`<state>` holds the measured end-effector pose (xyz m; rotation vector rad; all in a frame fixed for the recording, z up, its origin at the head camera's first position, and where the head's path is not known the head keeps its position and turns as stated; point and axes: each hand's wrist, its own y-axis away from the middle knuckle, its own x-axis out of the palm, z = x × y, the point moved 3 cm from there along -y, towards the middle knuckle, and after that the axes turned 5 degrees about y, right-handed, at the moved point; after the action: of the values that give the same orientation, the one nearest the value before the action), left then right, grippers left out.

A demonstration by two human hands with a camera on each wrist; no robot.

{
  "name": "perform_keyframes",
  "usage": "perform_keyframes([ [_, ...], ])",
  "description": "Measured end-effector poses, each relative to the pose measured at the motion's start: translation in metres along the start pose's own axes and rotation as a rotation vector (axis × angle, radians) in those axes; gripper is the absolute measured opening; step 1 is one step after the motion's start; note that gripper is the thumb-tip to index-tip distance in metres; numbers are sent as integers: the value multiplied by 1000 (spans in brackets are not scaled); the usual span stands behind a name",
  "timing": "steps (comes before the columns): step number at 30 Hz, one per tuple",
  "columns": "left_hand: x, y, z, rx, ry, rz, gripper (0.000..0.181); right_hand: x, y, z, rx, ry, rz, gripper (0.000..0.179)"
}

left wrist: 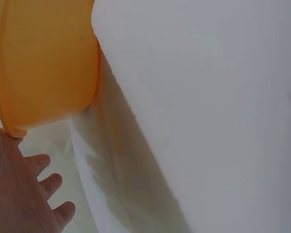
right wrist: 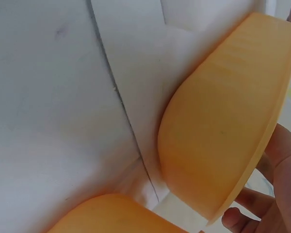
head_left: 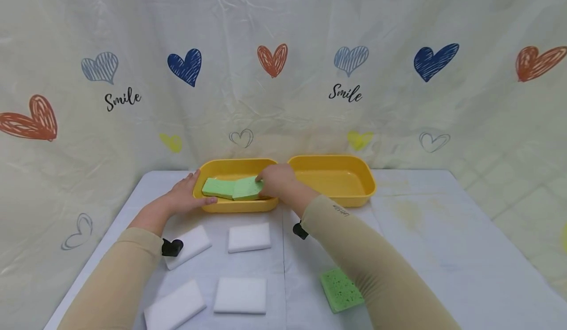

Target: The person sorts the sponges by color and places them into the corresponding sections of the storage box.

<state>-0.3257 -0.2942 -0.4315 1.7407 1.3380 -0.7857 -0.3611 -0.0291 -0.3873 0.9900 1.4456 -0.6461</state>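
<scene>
At the far side of the white table (head_left: pixel 412 251) stands the left yellow tray (head_left: pixel 239 206). My left hand (head_left: pixel 183 197), fingers apart, touches its left rim; my right hand (head_left: pixel 279 180) touches, pinching or not I cannot tell, the right green sponge (head_left: pixel 246 188) inside. I judge I am arranging; next calls for gentle settling.

"Smile" (head_left: pixel 122 99) on backdrop (head_left: pixel 305 5) (twice), sleeve lettering (head_left: pixel 341 210) illegible

1 grn sponge's (head_left: pixel 246 188) R end hidden behind R fingers (head_left: pixel 266 174).
</scene>
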Motion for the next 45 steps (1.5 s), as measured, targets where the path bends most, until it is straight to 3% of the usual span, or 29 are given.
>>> perform_keyframes([
  [8,0,0,-5,10,1,-8,123,3,4,-5,17,5,-6,51],
  [17,4,-7,2,13,12,-10,130,3,8,-10,23,-8,-14,47],
  [31,1,2,-2,20,17,-11,125,-1,20,-22,44,-161,-52,50],
  [38,3,1,-1,14,5,-6,126,-3,37,-31,60,-260,-81,53],
  [45,2,1,-1,15,2,-11,126,4,62,-49,22,-247,-109,48],
])
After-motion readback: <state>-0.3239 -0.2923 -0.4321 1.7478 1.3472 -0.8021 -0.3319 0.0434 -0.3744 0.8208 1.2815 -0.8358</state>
